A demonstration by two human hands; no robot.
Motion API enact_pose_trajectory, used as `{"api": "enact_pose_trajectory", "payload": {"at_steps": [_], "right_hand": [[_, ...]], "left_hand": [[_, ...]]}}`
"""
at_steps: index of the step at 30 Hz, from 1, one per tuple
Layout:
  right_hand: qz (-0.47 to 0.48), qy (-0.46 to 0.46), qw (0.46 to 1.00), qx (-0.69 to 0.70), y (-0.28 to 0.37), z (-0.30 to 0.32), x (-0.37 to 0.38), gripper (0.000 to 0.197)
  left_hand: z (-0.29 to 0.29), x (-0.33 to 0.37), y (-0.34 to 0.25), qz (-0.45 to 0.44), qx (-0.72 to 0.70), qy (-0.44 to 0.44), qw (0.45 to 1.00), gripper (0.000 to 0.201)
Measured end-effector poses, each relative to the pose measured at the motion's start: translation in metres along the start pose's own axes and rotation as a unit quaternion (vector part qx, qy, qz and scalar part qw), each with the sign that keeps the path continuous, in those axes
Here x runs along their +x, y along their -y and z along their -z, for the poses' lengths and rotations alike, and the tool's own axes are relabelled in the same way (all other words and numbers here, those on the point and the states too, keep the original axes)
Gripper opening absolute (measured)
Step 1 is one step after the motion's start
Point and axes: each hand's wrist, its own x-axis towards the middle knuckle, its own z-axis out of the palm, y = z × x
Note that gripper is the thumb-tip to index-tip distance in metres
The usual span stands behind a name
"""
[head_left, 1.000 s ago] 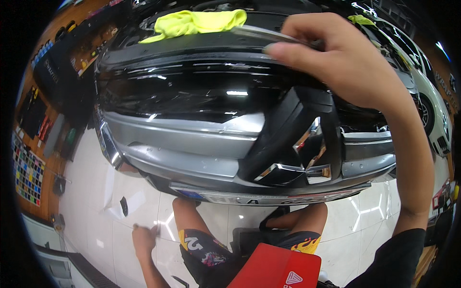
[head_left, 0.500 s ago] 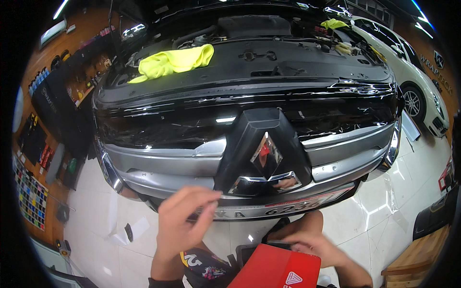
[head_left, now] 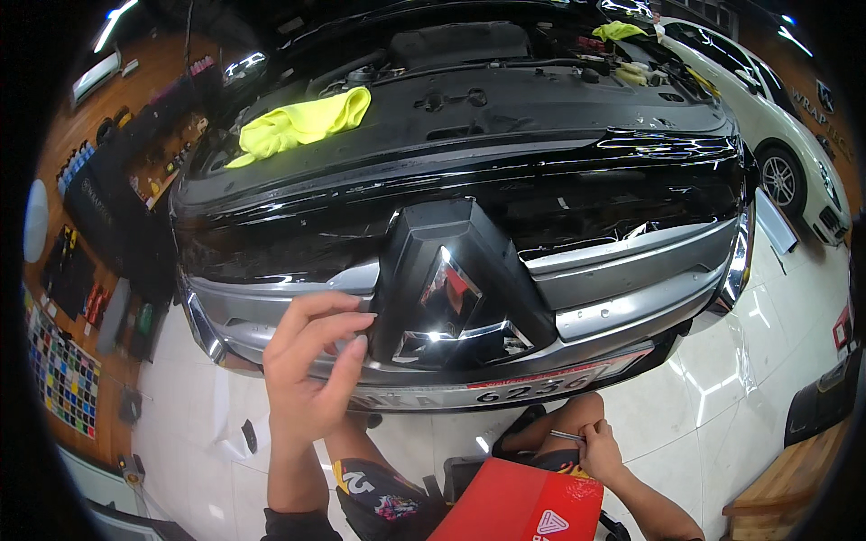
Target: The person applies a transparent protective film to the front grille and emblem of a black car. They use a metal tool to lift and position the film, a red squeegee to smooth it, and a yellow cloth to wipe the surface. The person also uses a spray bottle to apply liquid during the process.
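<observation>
My left hand (head_left: 316, 365) is raised in front of the car's grille (head_left: 356, 284), fingers curved and apart from the thumb. Its fingertips come close to the lower left side of the black emblem mount (head_left: 424, 257), which bears a shiny diamond-shaped emblem (head_left: 446, 298); whether they touch the car I cannot tell. Down by my right knee, my right hand (head_left: 600, 453) is closed around a slim silver tool (head_left: 566, 436). Most of that tool's grip end is hidden by the fingers. Glossy black film (head_left: 577, 203) with wavy, lifted edges lies over the silver grille bars.
A yellow-green cloth (head_left: 298, 126) lies on the left of the open engine bay, another cloth (head_left: 618, 32) at its far right. Below the grille is the licence plate (head_left: 505, 394). A red panel (head_left: 523, 500) hangs before my lap. A white car (head_left: 767, 108) stands to the right.
The left hand has moved slightly left and up, nearer the emblem mount. My right hand has lowered a little, and its tool shows more plainly. The view has shifted somewhat.
</observation>
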Motion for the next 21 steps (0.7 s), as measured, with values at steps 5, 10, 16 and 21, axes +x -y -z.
{"api": "enact_pose_trajectory", "payload": {"at_steps": [5,10,16,21], "right_hand": [[0.056,0.003,0.996,-0.072,0.001,0.012,0.0,0.025],[0.163,0.008,0.986,0.041,0.034,0.081,0.008,0.037],[0.479,-0.153,0.824,0.26,0.245,0.26,0.033,0.036],[0.446,-0.148,0.875,0.118,0.284,0.286,0.048,0.027]], "left_hand": [[0.012,-0.002,0.004,0.011,0.028,-0.004,1.0,0.021],[0.021,0.013,0.015,-0.046,0.039,-0.041,0.997,0.03],[0.003,0.067,0.057,-0.151,0.051,-0.226,0.961,0.035],[-0.012,0.094,0.066,-0.177,0.122,-0.26,0.941,0.036]]}}
